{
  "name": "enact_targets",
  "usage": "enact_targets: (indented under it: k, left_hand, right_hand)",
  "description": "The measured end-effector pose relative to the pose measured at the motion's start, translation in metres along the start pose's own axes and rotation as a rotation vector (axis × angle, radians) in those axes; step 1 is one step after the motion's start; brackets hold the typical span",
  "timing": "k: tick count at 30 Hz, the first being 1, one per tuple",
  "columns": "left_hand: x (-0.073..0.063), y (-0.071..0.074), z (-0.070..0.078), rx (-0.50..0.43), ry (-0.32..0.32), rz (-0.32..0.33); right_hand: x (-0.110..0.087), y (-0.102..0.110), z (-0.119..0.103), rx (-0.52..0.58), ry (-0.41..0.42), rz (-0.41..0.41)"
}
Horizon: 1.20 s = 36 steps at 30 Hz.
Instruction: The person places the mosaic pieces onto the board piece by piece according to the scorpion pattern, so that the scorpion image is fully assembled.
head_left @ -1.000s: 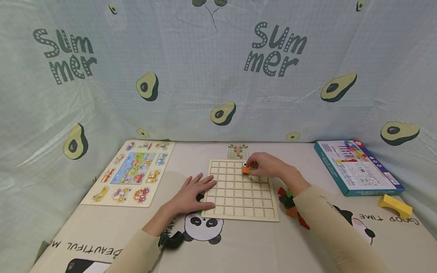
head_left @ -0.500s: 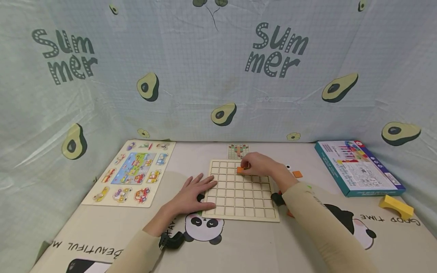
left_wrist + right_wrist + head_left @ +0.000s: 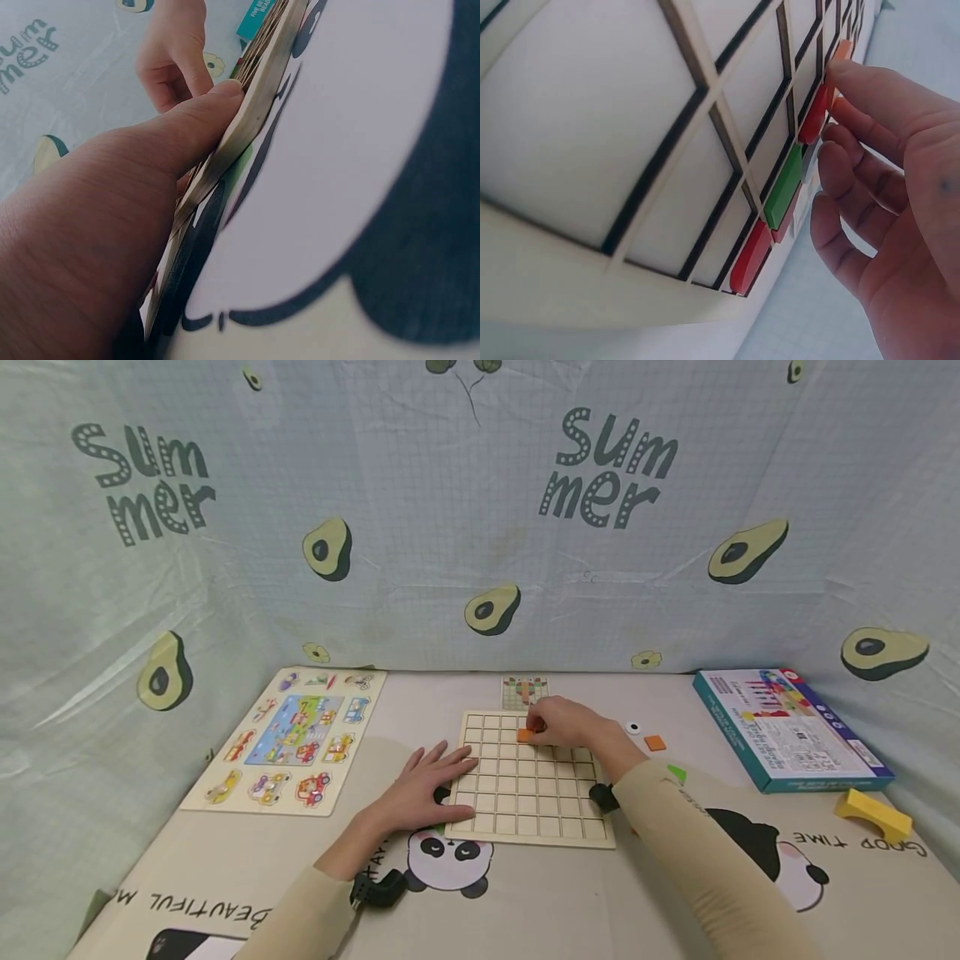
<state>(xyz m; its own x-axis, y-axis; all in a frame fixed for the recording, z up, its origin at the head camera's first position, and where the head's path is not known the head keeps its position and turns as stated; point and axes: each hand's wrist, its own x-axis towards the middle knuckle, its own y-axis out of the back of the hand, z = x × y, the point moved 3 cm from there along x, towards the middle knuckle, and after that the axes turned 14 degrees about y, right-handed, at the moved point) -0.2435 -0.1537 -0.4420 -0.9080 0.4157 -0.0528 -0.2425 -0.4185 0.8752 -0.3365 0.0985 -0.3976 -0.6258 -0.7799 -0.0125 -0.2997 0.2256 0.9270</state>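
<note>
A wooden grid board lies in the middle of the table. My left hand rests with spread fingers on its left edge; the left wrist view shows the thumb against the board's rim. At the far rows, my right hand pinches an orange square tile between thumb and finger, right at the grid. Up close in the right wrist view, a red tile, a green tile and another red tile sit in cells beside the right fingers, which hide part of the orange tile.
Behind the board lies a small pattern card. An eye tile, an orange tile and a green triangle lie right of it. A picture puzzle is at left; a teal box and yellow arch block at right.
My right hand has moved left along the far rows with the orange tile. Its arm has shifted left too, uncovering the loose eye tile and orange tile. The left hand stays put.
</note>
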Motion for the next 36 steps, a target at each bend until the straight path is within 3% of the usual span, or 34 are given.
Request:
enact_targets:
  k: [24,36]
  left_hand:
    - [0.001,-0.001,0.001,-0.005,-0.009,0.007]
    - [-0.001,-0.001,0.002,0.0,-0.022,0.019]
  right_hand:
    - [0.001,0.001,-0.002,-0.038,-0.032,-0.013]
    - [-0.018,0.014,-0.005,0.011,0.001,0.049]
